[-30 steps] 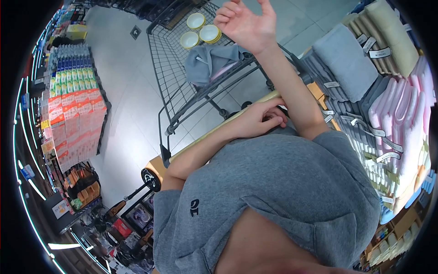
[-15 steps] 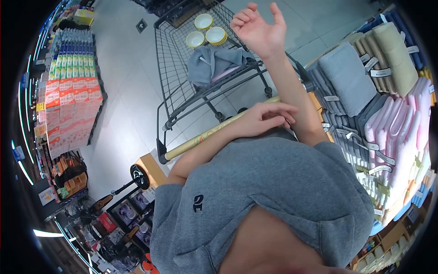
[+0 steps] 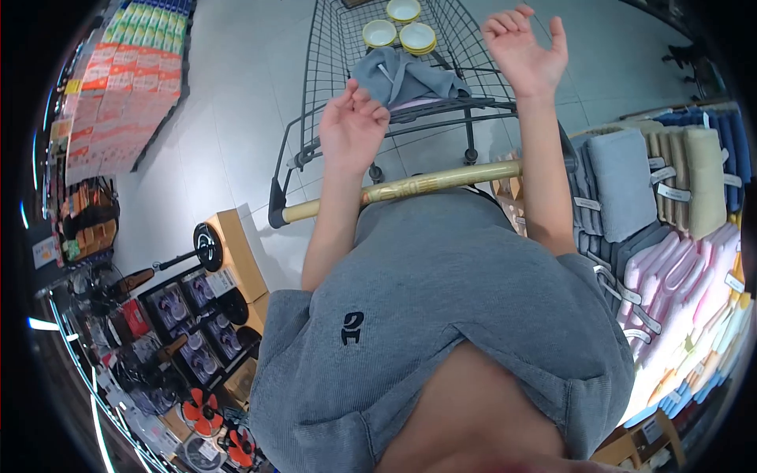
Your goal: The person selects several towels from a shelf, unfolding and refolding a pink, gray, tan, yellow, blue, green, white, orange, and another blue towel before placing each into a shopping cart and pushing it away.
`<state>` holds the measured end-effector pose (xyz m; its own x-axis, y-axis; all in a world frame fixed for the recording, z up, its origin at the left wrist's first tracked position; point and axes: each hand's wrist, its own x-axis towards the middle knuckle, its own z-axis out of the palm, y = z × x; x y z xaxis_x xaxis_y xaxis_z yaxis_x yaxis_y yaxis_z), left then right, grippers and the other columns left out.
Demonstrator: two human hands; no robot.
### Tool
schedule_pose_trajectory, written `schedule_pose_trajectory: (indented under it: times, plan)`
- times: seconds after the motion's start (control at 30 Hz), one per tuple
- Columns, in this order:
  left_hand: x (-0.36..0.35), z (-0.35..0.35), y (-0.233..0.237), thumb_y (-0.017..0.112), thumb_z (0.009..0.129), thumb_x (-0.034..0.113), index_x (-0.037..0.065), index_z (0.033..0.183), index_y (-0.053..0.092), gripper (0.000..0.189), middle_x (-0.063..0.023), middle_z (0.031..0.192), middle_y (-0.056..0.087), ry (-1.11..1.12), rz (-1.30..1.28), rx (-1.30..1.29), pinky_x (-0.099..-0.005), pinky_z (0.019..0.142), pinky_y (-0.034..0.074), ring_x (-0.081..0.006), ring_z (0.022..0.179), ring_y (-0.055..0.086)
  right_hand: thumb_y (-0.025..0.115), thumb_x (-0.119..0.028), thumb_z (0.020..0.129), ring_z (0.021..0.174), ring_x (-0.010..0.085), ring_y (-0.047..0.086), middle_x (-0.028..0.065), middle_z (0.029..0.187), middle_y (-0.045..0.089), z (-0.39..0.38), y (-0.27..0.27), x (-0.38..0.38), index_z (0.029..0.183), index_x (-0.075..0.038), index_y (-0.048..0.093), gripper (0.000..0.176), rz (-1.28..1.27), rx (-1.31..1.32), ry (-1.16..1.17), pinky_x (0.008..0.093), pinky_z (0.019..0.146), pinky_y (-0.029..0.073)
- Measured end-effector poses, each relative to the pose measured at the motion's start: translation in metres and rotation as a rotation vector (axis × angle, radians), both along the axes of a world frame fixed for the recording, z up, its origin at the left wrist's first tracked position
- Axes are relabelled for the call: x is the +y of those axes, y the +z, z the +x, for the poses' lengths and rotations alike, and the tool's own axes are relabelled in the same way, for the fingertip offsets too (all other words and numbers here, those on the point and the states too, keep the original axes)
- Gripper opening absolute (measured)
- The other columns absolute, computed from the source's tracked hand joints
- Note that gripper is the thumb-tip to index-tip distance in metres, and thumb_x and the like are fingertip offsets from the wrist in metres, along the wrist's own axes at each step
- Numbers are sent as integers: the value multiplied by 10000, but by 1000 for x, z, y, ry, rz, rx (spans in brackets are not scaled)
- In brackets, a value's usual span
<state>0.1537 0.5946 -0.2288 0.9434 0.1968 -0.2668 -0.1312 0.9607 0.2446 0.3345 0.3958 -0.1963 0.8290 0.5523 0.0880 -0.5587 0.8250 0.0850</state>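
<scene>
My left hand (image 3: 352, 130) is raised with its palm up over the near left part of a wire shopping cart (image 3: 315, 79). Its fingers are apart and slightly curled, holding nothing. On the other side my right hand (image 3: 528, 59) is up too, palm showing, thumb and fingers apart and empty. Neither hand touches the yellow cart handle (image 3: 430, 183), which crosses in front of my body. Inside the cart lies a crumpled grey-blue cloth (image 3: 410, 75) with something pink under it. Beyond the cloth stand white bowls with yellow outsides (image 3: 417, 36).
Folded towels (image 3: 623, 185) in grey, tan and pink are stacked on the right. Cartons in orange and green (image 3: 130, 79) stand at the upper left. Pans (image 3: 209, 246) and boxed goods hang or stand at the lower left, beside the tiled floor (image 3: 205, 150).
My left hand has moved up and left from beside my right forearm, and its fingers have spread. The right hand stays raised. The view has shifted, so the cart appears higher and further right.
</scene>
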Motion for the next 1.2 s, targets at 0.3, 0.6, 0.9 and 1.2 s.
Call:
schedule_pose_trajectory:
  times: [0.3, 0.6, 0.9, 1.2]
  plan:
    - [6, 14, 1, 557, 851, 148, 70, 1028, 537, 195, -26, 823, 493, -48, 32, -14, -293, 672, 381, -146, 678, 416, 506, -413, 878, 752, 200, 370, 53, 745, 376, 23, -14, 13, 938, -20, 472, 399, -75, -148, 79, 340, 747, 339]
    - [3, 30, 1, 566, 855, 165, 67, 1038, 536, 210, -10, 783, 502, -135, 191, 35, -297, 683, 381, -134, 683, 426, 555, -465, 880, 752, 231, 473, 77, 756, 507, 28, -16, 39, 938, -29, 579, 440, -199, -225, 140, 361, 734, 400]
    - [-4, 42, 3, 542, 920, 163, 51, 1048, 548, 170, -3, 771, 516, -151, 655, 77, -267, 654, 393, -111, 682, 464, 617, -423, 874, 684, 156, 576, 33, 725, 597, 43, -48, 30, 935, -61, 600, 368, -1576, -833, -97, 307, 661, 479]
    - [-35, 39, 1, 562, 931, 96, 12, 1006, 608, 122, -32, 829, 620, -372, 1590, -173, -227, 715, 455, -84, 750, 572, 593, -184, 874, 820, 270, 596, 113, 810, 615, -103, -2, -136, 888, -26, 609, 160, -1982, -1188, -797, 378, 802, 467]
